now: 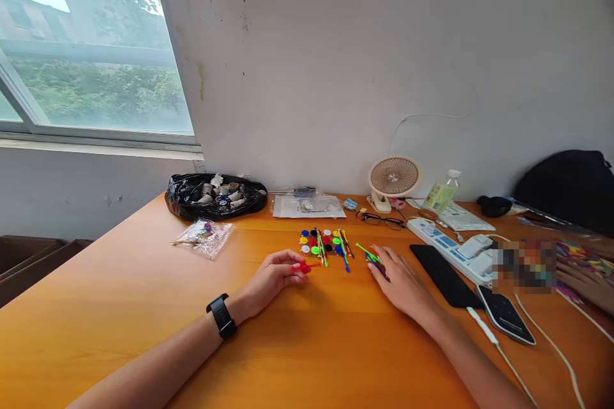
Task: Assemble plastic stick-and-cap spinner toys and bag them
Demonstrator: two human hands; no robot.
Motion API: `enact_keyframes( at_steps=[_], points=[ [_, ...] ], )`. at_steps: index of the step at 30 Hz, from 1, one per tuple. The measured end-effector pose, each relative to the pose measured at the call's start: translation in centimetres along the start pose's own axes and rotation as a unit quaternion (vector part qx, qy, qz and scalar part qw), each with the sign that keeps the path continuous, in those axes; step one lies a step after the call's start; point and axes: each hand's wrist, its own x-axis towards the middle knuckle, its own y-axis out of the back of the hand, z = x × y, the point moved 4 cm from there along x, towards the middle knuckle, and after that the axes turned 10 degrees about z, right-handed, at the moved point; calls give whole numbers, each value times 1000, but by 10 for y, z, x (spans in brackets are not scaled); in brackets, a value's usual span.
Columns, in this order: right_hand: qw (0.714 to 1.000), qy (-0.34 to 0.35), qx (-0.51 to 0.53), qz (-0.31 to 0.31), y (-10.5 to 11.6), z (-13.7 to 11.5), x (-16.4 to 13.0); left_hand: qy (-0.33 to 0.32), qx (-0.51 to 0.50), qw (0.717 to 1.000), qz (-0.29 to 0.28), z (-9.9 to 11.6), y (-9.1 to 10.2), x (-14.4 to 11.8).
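Between the thumb and fingers of my left hand [277, 276] is a small red plastic piece [303, 267], its exact kind unclear. My right hand [396, 278] lies with its fingers stretched out on the table, touching a few green and blue plastic sticks [373, 257] partly hidden under the fingertips. Between my hands and a little beyond them, small round plastic discs [306, 249] in several colours sit in rows. Coloured plastic sticks [344, 254] lie across and beside the right part of these discs.
On the table [192, 332], a black plastic bag [182, 204] and a clear bag [215, 241] stand at left. Toward the right are a fan [394, 177], glasses [384, 221], a bottle [440, 197], a power strip [441, 247] and phones [506, 313]. Another person's hand [588, 281] shows at far right.
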Motion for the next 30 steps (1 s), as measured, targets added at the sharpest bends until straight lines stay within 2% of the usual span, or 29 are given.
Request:
enact_keyframes(
  at_steps=[6,12,15,20,25,27,30],
  points=[
    [1000,7,11,-3,6,-1,-11,12,-22,1000,6,0,1,-1],
    [999,2,50,-11,24,-15,-35,30,-50,998,8,1,3,1],
    [997,13,71,-16,30,-23,-49,14,-43,999,22,1,2,1],
    [989,89,103,-62,38,-48,-71,-45,99,993,35,0,-1,-1],
    [961,201,137,-133,44,-101,-83,-90,202,975,11,0,-7,-6],
    [945,251,149,-148,45,-127,-83,-126,281,951,-14,-1,-11,-10],
    [929,303,155,-146,46,-159,-81,-190,411,891,-42,-2,-17,-18]
  ],
)
